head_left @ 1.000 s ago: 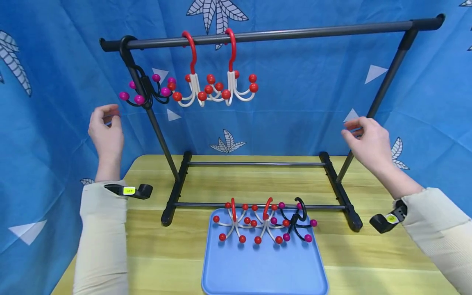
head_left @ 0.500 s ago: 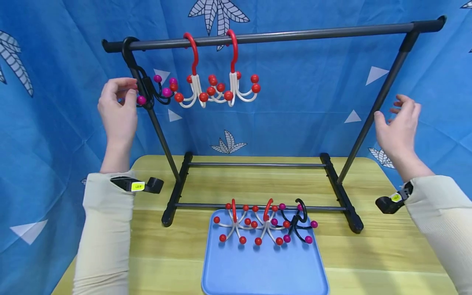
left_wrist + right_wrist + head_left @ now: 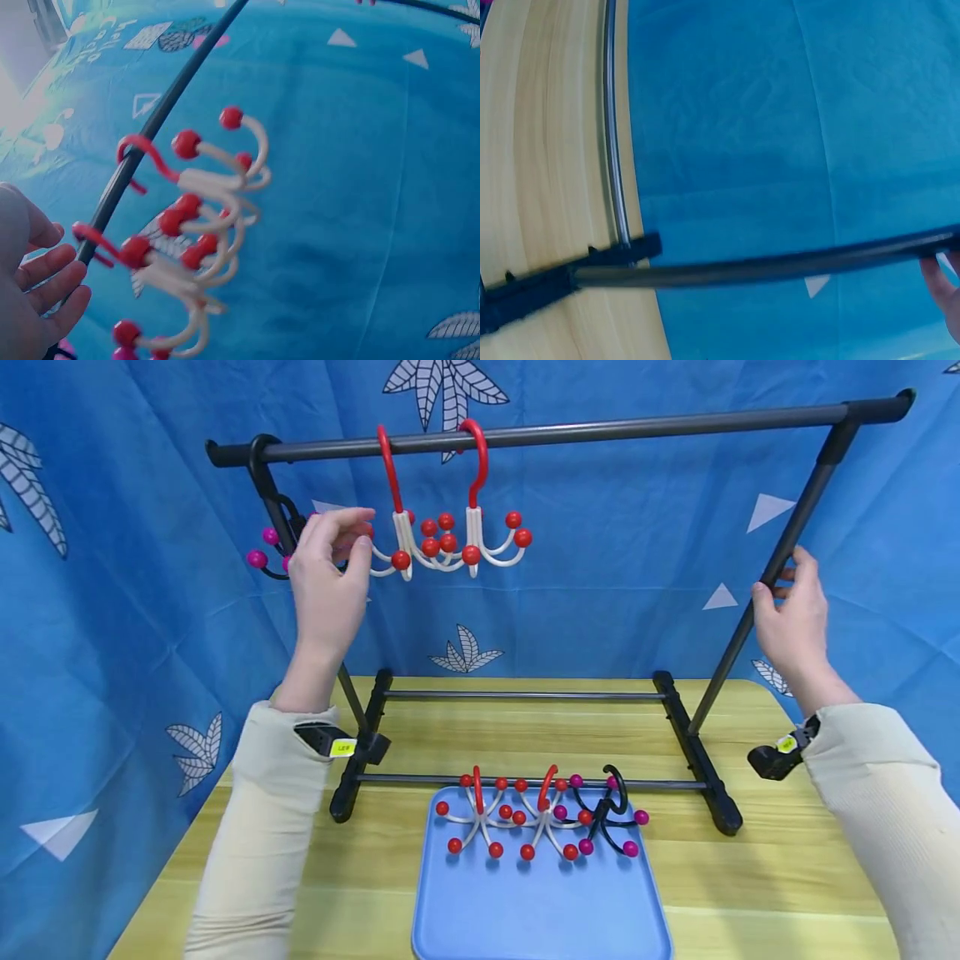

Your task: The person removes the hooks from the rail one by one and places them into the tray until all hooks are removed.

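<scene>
In the head view, my left hand [image 3: 330, 577] is raised in front of the black hanger [image 3: 264, 468] on the rack's left end, partly covering it. Its fingertips are beside the left red-and-white hanger [image 3: 403, 531]; whether they touch its balls is unclear. The left wrist view shows relaxed, parted fingers [image 3: 56, 277] near that hanger's red hook [image 3: 97, 241], holding nothing. A second red-and-white hanger [image 3: 474, 527] hangs to its right. My right hand [image 3: 797, 618] grips the rack's right post [image 3: 798, 518], thumb in front; the right wrist view shows fingertips [image 3: 936, 281] against the post [image 3: 780, 268].
A blue tray [image 3: 540, 910] lies on the wooden table [image 3: 787, 860], below the rack's lower bar [image 3: 405, 777]. At its back edge are two red-and-white hangers [image 3: 479, 818] and a black one with magenta balls [image 3: 600, 814]. Blue patterned cloth [image 3: 600, 552] hangs behind.
My left hand has moved up and right, past the black hanger's left side to the left red-and-white hanger, which has turned slightly. My right hand has come onto the right post.
</scene>
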### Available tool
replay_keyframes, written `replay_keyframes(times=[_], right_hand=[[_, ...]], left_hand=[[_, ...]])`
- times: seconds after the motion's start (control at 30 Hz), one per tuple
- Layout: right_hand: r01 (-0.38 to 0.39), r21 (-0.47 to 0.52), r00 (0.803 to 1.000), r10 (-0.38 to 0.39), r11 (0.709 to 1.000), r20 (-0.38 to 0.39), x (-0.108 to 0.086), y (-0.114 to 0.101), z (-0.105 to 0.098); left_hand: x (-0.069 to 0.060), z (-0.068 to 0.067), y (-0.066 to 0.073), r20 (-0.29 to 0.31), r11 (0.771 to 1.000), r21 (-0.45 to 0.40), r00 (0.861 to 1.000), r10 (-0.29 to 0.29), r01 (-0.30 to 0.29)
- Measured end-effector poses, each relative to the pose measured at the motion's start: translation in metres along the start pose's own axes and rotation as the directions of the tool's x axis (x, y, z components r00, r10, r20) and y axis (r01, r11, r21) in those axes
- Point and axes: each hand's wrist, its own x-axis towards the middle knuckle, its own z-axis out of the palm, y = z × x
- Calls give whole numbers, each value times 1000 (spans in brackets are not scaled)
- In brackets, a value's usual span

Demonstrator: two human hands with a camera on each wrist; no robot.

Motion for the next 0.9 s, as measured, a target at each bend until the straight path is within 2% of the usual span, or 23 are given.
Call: replay_keyframes(times=[0.17, 0.47, 0.67, 0.77, 0.9], right_hand=[[-21, 0, 997, 21, 1000, -79, -1, 0, 7], [-28, -8, 997, 27, 1000, -70, -3, 3, 10], [-75, 113, 993, 84, 991, -79, -4, 1, 11], [-83, 160, 993, 95, 984, -69, -3, 0, 10], [-80, 179, 995, 88, 981, -41, -3, 0, 8]], left_hand=[[1, 18, 8, 44, 999, -36, 999, 7, -5], [9, 47, 28, 119, 997, -69, 992, 34, -26], [21, 66, 31, 141, 998, -36, 988, 64, -60], [27, 71, 33, 149, 999, -19, 988, 46, -44], [34, 74, 36, 170, 1000, -4, 985, -26, 27]])
